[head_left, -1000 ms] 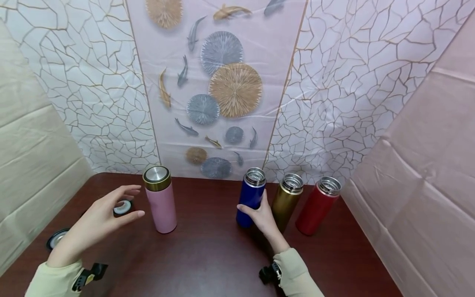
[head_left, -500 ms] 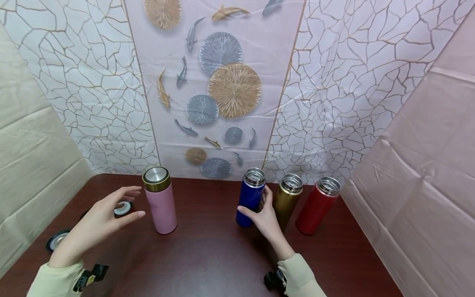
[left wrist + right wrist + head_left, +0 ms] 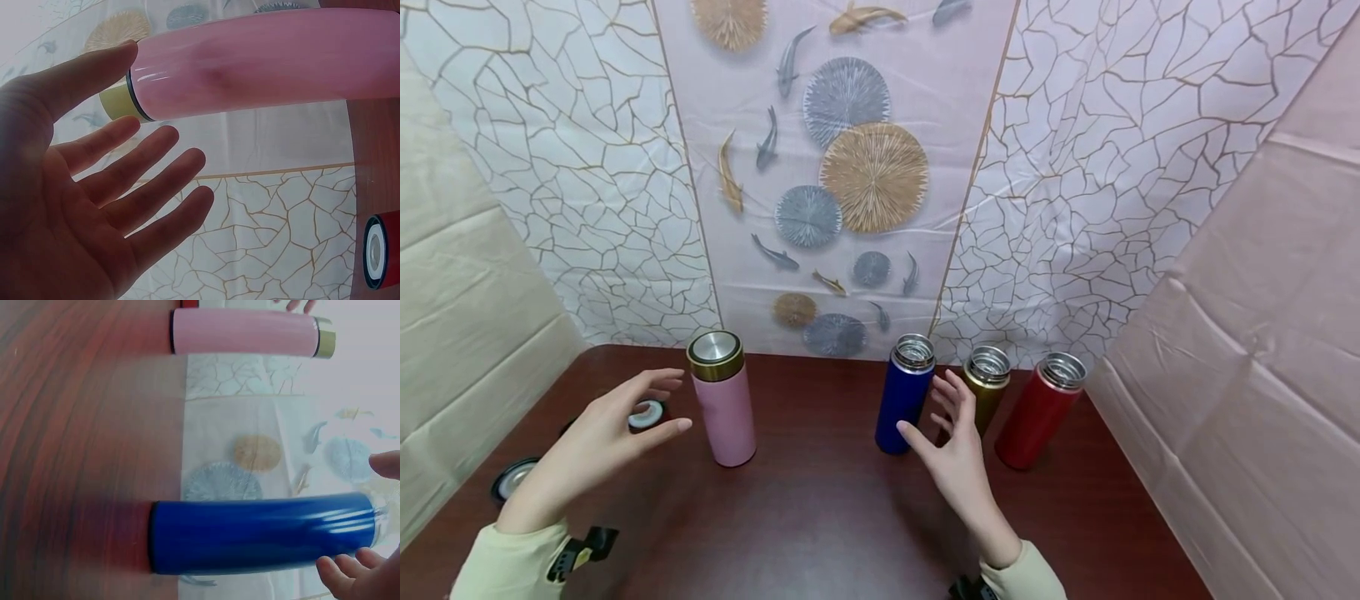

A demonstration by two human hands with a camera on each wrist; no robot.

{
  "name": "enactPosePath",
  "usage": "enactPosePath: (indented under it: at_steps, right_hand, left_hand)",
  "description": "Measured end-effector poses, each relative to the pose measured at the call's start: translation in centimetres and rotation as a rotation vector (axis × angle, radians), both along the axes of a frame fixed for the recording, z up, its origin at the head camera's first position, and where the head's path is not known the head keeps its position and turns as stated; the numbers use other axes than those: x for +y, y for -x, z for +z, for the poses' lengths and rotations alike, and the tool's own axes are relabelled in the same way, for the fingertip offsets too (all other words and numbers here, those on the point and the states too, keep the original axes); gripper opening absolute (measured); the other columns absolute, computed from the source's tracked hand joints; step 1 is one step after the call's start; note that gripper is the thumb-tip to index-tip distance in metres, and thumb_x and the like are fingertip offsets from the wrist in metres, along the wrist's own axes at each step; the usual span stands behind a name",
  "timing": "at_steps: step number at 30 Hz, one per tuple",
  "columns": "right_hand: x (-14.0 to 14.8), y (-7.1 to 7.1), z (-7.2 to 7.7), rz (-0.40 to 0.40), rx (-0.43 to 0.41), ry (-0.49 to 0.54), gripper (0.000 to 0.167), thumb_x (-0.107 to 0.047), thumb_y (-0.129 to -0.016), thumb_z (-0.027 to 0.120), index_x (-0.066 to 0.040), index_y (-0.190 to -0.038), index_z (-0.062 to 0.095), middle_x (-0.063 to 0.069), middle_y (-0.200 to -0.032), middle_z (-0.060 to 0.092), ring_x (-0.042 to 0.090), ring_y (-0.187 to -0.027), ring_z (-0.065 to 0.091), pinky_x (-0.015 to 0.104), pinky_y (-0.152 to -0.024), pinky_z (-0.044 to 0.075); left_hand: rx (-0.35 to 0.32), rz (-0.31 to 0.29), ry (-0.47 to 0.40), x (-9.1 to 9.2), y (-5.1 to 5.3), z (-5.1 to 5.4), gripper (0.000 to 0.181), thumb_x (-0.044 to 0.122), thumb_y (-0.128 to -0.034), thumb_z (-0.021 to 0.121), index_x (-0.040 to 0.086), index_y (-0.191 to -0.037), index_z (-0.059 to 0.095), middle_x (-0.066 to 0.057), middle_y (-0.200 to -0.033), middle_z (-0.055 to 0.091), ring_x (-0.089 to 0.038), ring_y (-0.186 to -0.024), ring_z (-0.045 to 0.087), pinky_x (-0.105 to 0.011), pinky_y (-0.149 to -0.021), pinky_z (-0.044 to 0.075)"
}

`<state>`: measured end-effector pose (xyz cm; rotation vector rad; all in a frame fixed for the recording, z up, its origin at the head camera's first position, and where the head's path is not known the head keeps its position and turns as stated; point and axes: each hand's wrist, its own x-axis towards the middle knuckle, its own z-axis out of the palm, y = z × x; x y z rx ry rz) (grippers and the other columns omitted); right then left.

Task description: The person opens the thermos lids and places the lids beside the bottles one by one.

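Note:
A pink flask (image 3: 725, 417) with a gold, silver-topped lid (image 3: 715, 355) stands upright. Left of it my left hand (image 3: 591, 442) hovers with spread fingers, holding nothing; in the left wrist view the flask (image 3: 250, 62) passes beyond the thumb. Right of centre stands a lidless blue flask (image 3: 898, 408). My right hand (image 3: 958, 454) is beside it, fingers loosely bent and thumb apart, gripping nothing. From the right wrist view, fingertips lie close to the blue flask (image 3: 262, 534); whether they touch, I cannot tell. A lidless gold flask (image 3: 987, 398) is partly hidden behind that hand.
A lidless red flask (image 3: 1036, 423) stands at the right of the dark red-brown table (image 3: 820, 517). Removed lids lie on the left: one lid (image 3: 646, 415) behind my left hand, another lid (image 3: 511, 481) by the wrist. Patterned cloth walls (image 3: 872, 275) enclose the back and sides.
My right hand has let go of the blue flask and drawn back to the right, in front of the gold one. The left hand and the flasks have stayed put.

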<state>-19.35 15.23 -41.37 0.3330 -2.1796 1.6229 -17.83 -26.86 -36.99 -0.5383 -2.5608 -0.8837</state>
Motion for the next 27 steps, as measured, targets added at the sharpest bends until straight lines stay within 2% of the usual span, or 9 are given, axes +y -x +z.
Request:
enactPosePath:
  at_steps: [3, 7, 10, 13, 18, 23, 25, 27]
  right_hand:
    - [-0.4, -0.4, 0.1, -0.001, 0.028, 0.003, 0.080, -0.017, -0.087, 0.082, -0.022, -0.151, 0.033, 0.002, -0.147, 0.049, 0.020, -0.134, 0.049, 0.049, -0.103, 0.045]
    - [-1.3, -0.9, 0.0, 0.024, 0.072, -0.005, 0.073, -0.013, -0.086, 0.082, -0.015, -0.147, 0.041, 0.008, -0.137, 0.057, 0.022, -0.125, 0.056, 0.044, -0.097, 0.049]
    - [-2.3, -1.0, -0.1, 0.067, 0.086, -0.028, 0.071, -0.011, -0.086, 0.082, -0.008, -0.144, 0.043, 0.013, -0.133, 0.060, 0.023, -0.121, 0.059, 0.039, -0.095, 0.051]
    - [-3.4, -0.9, -0.3, 0.106, 0.083, -0.058, 0.068, -0.014, -0.085, 0.083, -0.012, -0.143, 0.046, 0.008, -0.131, 0.062, 0.023, -0.120, 0.060, 0.039, -0.093, 0.052]
    - [-5.6, -0.1, -0.8, 0.169, 0.057, -0.106, 0.064, -0.019, -0.087, 0.082, -0.026, -0.140, 0.048, -0.005, -0.129, 0.061, 0.016, -0.118, 0.059, 0.041, -0.092, 0.053]
    - [-8.1, 1.2, -1.4, 0.258, 0.031, -0.122, 0.061, -0.023, -0.089, 0.080, -0.023, -0.140, 0.048, -0.003, -0.130, 0.061, 0.019, -0.119, 0.059, 0.043, -0.091, 0.053]
    - [-9.1, 1.8, -1.6, 0.284, 0.012, -0.127, 0.060, -0.026, -0.089, 0.080, -0.023, -0.140, 0.048, -0.002, -0.130, 0.062, 0.020, -0.119, 0.059, 0.045, -0.091, 0.053]
    - [-9.9, 2.4, -1.8, 0.304, -0.003, -0.139, 0.060, -0.029, -0.089, 0.080, -0.023, -0.140, 0.048, -0.002, -0.130, 0.062, 0.021, -0.119, 0.059, 0.047, -0.091, 0.053]
  left_hand:
    - [0.005, 0.005, 0.008, -0.1, 0.0, 0.0, 0.058, 0.031, -0.0865, 0.082, 0.015, -0.136, 0.056, -0.005, -0.122, 0.066, -0.016, -0.104, 0.062, -0.006, -0.087, 0.041]
    - [0.013, 0.012, 0.021, -0.2, 0.0, -0.2, 0.058, 0.031, -0.0861, 0.082, 0.015, -0.135, 0.056, -0.005, -0.119, 0.067, -0.013, -0.104, 0.062, -0.009, -0.087, 0.043]
    - [0.012, 0.013, 0.018, -0.3, -0.1, -0.1, 0.058, 0.031, -0.0864, 0.082, 0.016, -0.135, 0.056, -0.005, -0.122, 0.066, -0.015, -0.104, 0.062, -0.013, -0.087, 0.046]
    - [0.000, 0.009, 0.011, -0.4, -0.1, 0.1, 0.058, 0.031, -0.0874, 0.081, 0.018, -0.137, 0.055, -0.006, -0.127, 0.064, -0.020, -0.106, 0.063, -0.019, -0.087, 0.048]
    - [-0.021, 0.011, 0.001, -0.6, -0.1, 0.3, 0.058, 0.032, -0.0890, 0.079, 0.018, -0.139, 0.053, -0.008, -0.131, 0.062, -0.027, -0.109, 0.064, -0.026, -0.088, 0.050]
    - [-0.043, 0.029, -0.017, -0.9, -0.1, 0.4, 0.060, 0.033, -0.0903, 0.078, 0.016, -0.141, 0.051, -0.011, -0.131, 0.061, -0.033, -0.111, 0.064, -0.049, -0.090, 0.051]
    - [-0.046, 0.050, -0.027, -1.1, -0.1, 0.5, 0.060, 0.033, -0.0906, 0.077, 0.015, -0.141, 0.050, -0.012, -0.130, 0.060, -0.033, -0.112, 0.062, -0.052, -0.090, 0.050]
    - [-0.037, 0.070, -0.041, -1.3, -0.1, 0.6, 0.061, 0.032, -0.0905, 0.078, 0.013, -0.141, 0.050, -0.012, -0.129, 0.060, -0.032, -0.113, 0.061, -0.050, -0.091, 0.050]
